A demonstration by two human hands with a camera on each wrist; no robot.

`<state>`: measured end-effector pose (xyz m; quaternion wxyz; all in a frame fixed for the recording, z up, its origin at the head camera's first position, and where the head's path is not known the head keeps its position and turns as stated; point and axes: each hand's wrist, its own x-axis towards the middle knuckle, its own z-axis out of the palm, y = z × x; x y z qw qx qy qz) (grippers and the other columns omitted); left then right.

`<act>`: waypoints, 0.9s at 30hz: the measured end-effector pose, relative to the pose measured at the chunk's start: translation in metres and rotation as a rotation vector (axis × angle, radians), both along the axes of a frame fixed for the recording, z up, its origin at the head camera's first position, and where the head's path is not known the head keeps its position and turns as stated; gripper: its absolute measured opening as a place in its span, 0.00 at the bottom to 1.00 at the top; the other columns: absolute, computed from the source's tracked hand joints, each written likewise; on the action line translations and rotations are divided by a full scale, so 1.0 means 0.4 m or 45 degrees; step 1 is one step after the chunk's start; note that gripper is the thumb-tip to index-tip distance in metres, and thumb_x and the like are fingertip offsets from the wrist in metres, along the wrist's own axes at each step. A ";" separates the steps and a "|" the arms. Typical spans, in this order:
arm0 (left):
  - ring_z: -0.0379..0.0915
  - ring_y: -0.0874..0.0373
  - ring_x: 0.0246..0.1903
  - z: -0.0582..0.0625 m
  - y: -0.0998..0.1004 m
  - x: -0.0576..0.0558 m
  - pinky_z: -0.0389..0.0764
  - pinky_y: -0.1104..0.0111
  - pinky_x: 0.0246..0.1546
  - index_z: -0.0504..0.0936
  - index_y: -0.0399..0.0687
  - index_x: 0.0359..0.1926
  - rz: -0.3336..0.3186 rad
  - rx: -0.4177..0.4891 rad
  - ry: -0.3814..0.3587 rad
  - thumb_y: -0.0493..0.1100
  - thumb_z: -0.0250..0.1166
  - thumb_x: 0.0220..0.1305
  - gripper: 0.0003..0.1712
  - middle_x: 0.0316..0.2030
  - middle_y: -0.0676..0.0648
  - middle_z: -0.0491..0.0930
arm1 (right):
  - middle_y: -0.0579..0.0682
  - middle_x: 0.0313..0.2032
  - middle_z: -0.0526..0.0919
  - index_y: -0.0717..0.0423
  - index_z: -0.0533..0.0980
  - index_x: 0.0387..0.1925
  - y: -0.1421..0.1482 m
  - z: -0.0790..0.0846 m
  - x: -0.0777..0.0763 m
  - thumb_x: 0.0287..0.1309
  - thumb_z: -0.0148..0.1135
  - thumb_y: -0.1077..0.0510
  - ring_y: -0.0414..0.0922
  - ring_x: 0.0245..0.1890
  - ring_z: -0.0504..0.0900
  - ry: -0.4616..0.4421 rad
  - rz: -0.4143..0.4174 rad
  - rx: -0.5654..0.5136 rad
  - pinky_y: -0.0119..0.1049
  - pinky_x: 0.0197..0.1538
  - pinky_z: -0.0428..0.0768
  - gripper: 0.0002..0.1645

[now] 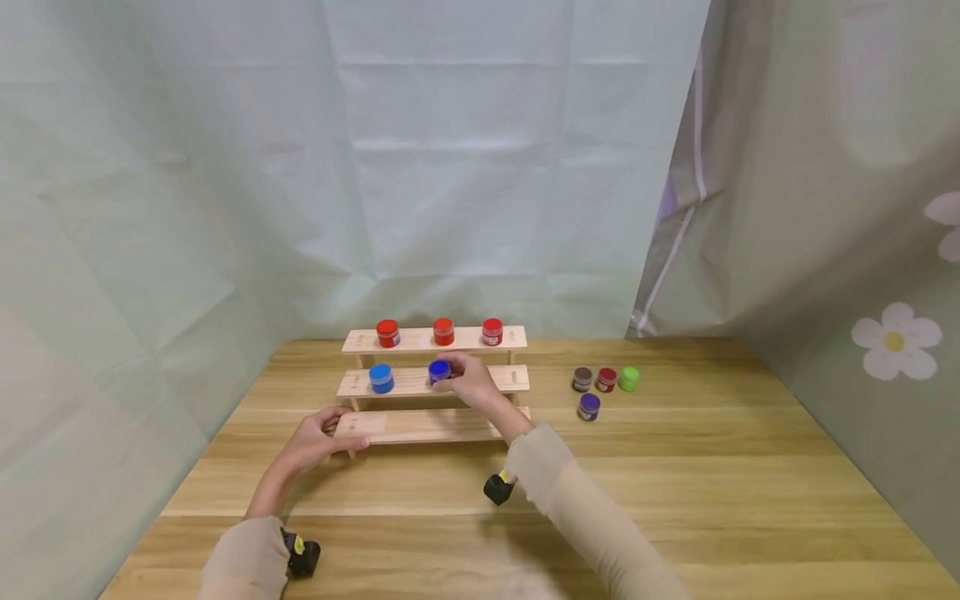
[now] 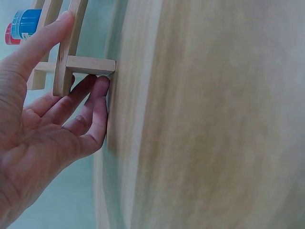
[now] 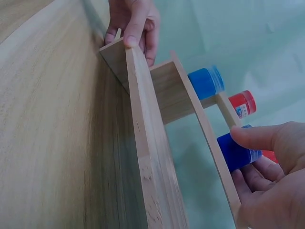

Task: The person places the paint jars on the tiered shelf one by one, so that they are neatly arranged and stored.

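Note:
A three-tier wooden rack stands on the table. With thumb and curled fingers, my left hand grips the left end of its lowest step; the left wrist view shows the thumb along the step's edge. My right hand pinches a dark blue paint jar on the middle step, thumb on one side and fingers on the other. To its left on that step sits a lighter blue jar. Three red jars, among them the middle one, line the top step.
Right of the rack, a brown jar, a dark red jar, a light green jar and a purple jar stand on the wooden table. A pale curtain hangs behind.

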<state>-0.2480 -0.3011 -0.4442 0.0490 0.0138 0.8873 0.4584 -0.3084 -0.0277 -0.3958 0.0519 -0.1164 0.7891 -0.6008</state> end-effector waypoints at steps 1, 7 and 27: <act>0.69 0.39 0.60 0.000 0.001 -0.002 0.71 0.49 0.61 0.66 0.29 0.65 -0.001 0.003 0.002 0.50 0.74 0.53 0.45 0.62 0.28 0.70 | 0.59 0.54 0.81 0.60 0.74 0.59 0.002 0.002 -0.001 0.53 0.69 0.67 0.52 0.52 0.79 -0.004 0.001 -0.001 0.41 0.57 0.78 0.30; 0.70 0.39 0.60 0.001 0.006 -0.008 0.71 0.49 0.60 0.66 0.29 0.65 -0.007 0.002 0.013 0.50 0.74 0.54 0.45 0.62 0.28 0.70 | 0.59 0.57 0.79 0.61 0.72 0.62 0.017 0.010 -0.003 0.53 0.69 0.67 0.53 0.56 0.77 -0.047 0.006 -0.044 0.41 0.59 0.76 0.33; 0.69 0.40 0.61 0.001 0.001 0.003 0.71 0.51 0.61 0.65 0.30 0.65 0.003 -0.002 -0.008 0.52 0.74 0.54 0.46 0.62 0.28 0.70 | 0.65 0.60 0.75 0.66 0.68 0.64 0.101 0.022 0.014 0.55 0.65 0.70 0.57 0.59 0.76 -0.107 0.038 -0.154 0.39 0.60 0.77 0.33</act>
